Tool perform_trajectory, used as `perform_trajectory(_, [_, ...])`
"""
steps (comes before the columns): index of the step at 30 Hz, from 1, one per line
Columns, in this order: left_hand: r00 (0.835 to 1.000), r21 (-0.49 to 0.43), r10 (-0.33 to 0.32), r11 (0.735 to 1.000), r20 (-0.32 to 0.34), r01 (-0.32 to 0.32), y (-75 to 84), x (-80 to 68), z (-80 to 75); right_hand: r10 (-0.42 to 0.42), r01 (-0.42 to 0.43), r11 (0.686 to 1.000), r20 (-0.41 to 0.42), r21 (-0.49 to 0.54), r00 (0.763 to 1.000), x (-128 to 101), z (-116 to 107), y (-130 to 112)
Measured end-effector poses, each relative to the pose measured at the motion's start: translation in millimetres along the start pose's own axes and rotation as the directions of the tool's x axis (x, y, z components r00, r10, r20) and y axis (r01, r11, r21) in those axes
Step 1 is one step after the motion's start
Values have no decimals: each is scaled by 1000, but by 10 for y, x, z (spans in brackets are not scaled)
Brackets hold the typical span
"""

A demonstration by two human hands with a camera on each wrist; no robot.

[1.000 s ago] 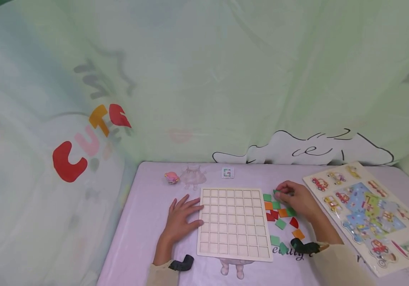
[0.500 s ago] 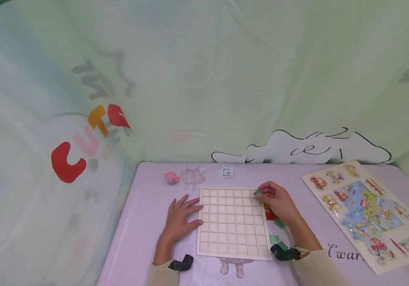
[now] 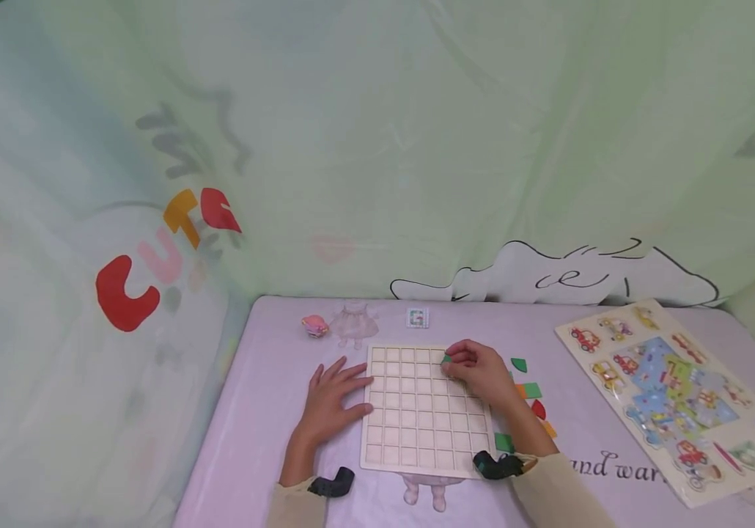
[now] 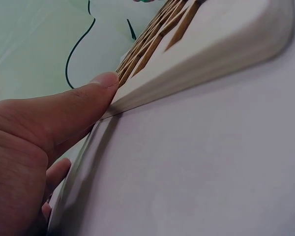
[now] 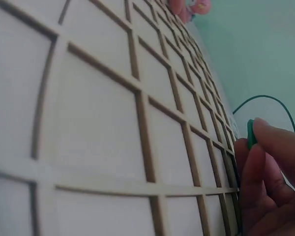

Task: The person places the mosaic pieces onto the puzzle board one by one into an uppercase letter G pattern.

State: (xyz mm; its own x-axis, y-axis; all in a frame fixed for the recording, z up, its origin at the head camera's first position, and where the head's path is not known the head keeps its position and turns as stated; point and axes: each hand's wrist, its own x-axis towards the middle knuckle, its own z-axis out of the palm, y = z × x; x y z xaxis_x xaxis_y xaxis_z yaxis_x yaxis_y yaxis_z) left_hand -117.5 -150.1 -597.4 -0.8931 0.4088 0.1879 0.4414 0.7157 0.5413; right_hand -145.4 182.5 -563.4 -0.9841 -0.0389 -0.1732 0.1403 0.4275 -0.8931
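A vehicle puzzle board [image 3: 674, 392] lies at the right end of the lilac table [image 3: 272, 411]. Near the table's far edge sit a small pink toy [image 3: 314, 325] and, to its right, a little square card [image 3: 418, 317]. A pale green printed curtain [image 3: 377, 147] hangs behind the table.

grid board [image 3: 417, 411] mid-table, loose tiles [image 3: 528, 390] right, picture puzzle [image 3: 674, 392] far right
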Motion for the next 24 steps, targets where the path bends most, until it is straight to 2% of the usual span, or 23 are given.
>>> perform_trajectory(5, [1000,-8,0,1000,-5,-1,7,14,-7,23,-24,998,-17,-59,1000,29,43,-58])
perform_trajectory(14, [1000,-14,1,1000,0,-1,-2,5,7,98,-98,995,-8,-9,995,59,56,-85])
perform_trajectory(19, [1000,-7,-1,1000,1,1,-27,-5,23,102,-101,995,-10,26,995,54,74,-63])
perform_trajectory(24, [1000,1,-1,1000,6,1,-27,-5,23,112,-112,994,-14,16,994,30,95,-56])
